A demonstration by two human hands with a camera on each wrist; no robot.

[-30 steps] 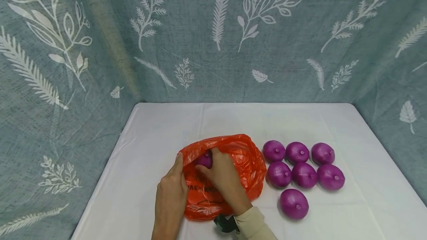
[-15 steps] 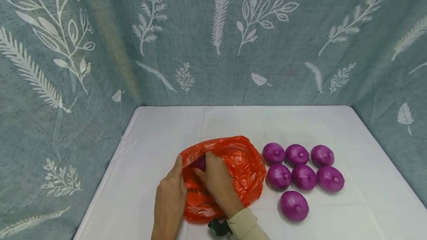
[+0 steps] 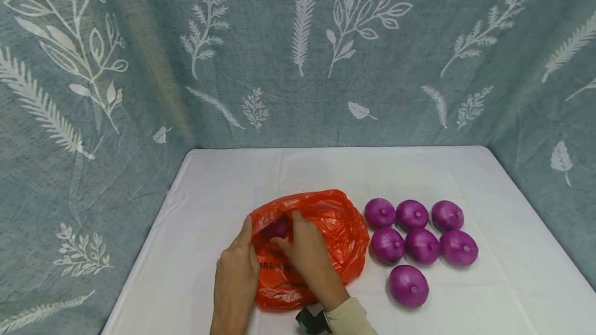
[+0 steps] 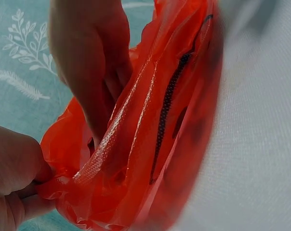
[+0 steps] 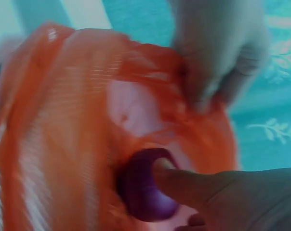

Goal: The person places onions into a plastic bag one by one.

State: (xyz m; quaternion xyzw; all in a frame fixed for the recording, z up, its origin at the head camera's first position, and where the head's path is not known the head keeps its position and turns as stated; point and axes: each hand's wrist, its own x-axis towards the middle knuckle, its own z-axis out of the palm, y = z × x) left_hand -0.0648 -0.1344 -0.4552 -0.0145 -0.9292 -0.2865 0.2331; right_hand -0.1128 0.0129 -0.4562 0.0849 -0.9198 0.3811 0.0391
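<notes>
An orange-red plastic bag (image 3: 344, 242) lies with its mouth gaping on the white table. My left hand (image 3: 236, 275) pinches its left rim, and the left wrist view shows thumb and fingers closed on the film. Inside the bag, against its left wall, sits a purple onion (image 3: 277, 227). My right hand (image 3: 307, 252) reaches into the mouth from the front right. In the right wrist view its straight thumb (image 5: 184, 185) overlaps the onion (image 5: 143, 192). From the head, the fingers stand loosely at the onion's right side, not wrapped round it.
Several more purple onions (image 3: 422, 246) stand to the right of the bag, in two rows, with a single onion (image 3: 408, 286) in front. A dark green object (image 3: 311, 320) shows by the right cuff. Leaf-patterned curtain (image 3: 279, 107) surrounds the table's back and sides.
My right hand carried the onion leftward and deeper into the bag, then drew back slightly right, its fingers loosening from the onion. The left hand keeps its hold on the rim.
</notes>
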